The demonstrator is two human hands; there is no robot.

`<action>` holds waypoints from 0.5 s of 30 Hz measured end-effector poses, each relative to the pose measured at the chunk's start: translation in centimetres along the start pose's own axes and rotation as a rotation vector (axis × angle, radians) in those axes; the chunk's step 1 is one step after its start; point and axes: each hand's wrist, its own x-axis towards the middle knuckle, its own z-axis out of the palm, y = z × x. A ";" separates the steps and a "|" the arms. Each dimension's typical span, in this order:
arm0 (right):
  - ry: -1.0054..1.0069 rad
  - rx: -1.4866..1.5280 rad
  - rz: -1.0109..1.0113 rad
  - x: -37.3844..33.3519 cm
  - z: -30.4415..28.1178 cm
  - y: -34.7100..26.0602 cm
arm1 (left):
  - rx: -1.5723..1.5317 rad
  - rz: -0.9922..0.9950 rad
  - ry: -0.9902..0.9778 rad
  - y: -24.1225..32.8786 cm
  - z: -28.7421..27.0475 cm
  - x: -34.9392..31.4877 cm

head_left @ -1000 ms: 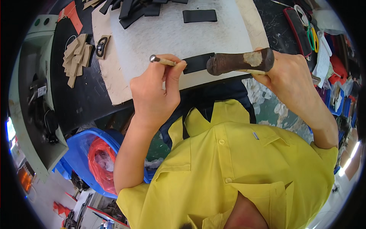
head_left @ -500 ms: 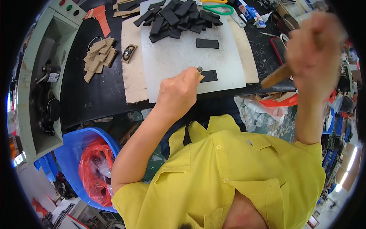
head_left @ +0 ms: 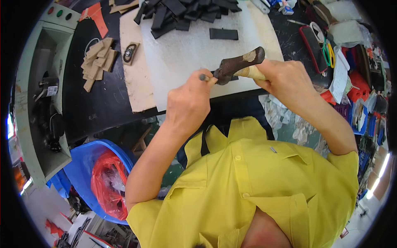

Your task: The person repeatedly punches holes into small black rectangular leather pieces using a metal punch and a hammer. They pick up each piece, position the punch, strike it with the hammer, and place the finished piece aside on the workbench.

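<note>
Hammer [head_left: 240,64], with its dark rusty head and pale wooden handle, is held just above the near edge of the white sheet [head_left: 186,58] on the bench [head_left: 95,103]. The handle is gripped tight by the right hand [head_left: 285,80], with the arm bent at the elbow. A thin metal punch [head_left: 205,77] is pinched in the closed left hand [head_left: 188,103], and its top is met by the hammer head. A black strip [head_left: 223,34] is seen further back, near a pile of black strips [head_left: 178,12]. Tan card pieces [head_left: 97,60] are spread on the left. A blue bin [head_left: 97,182] is placed below the bench.
</note>
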 end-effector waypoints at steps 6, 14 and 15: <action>-0.023 -0.008 -0.015 -0.1 -0.1 -0.1 | -0.534 -0.290 0.164 -1.3 -0.2 0.4; -0.031 -0.014 -0.016 0.0 -0.5 -0.1 | -0.511 -0.356 0.003 -1.2 -0.3 1.4; -0.028 -0.014 -0.015 0.0 -0.4 -0.1 | -0.510 -0.364 0.000 -1.2 -0.3 1.3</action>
